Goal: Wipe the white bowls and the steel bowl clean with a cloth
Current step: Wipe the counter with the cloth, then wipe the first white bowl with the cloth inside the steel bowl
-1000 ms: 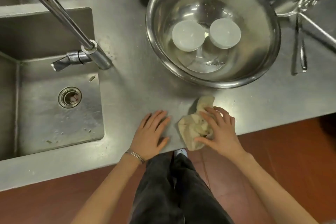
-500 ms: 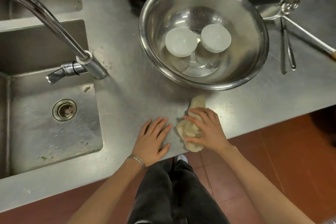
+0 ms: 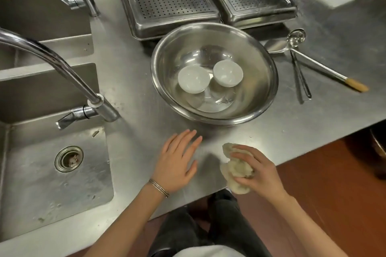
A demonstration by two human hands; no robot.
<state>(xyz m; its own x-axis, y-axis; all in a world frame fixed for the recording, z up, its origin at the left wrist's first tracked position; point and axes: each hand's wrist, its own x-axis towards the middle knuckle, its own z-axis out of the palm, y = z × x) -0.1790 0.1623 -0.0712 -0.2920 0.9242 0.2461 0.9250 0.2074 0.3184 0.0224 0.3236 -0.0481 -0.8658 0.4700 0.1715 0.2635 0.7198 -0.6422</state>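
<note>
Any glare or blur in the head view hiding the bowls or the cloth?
Head view: glare streaks the steel bowl wall, yet both white bowls read clearly; the cloth and right hand are slightly motion-blurred; wide-angle bending curves the counter edge.

Bare counter [image 3: 146, 94] btwn faucet [image 3: 62, 69] & steel bowl [image 3: 261, 98]; ladles [image 3: 300, 62] crowd bowl's right.

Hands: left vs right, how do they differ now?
The left hand lies open and flat on the counter, holding nothing; the right hand is curled around the cloth at the counter's front edge. Only the left wrist wears a bracelet. Both are bare and short of the steel bowl.
</note>
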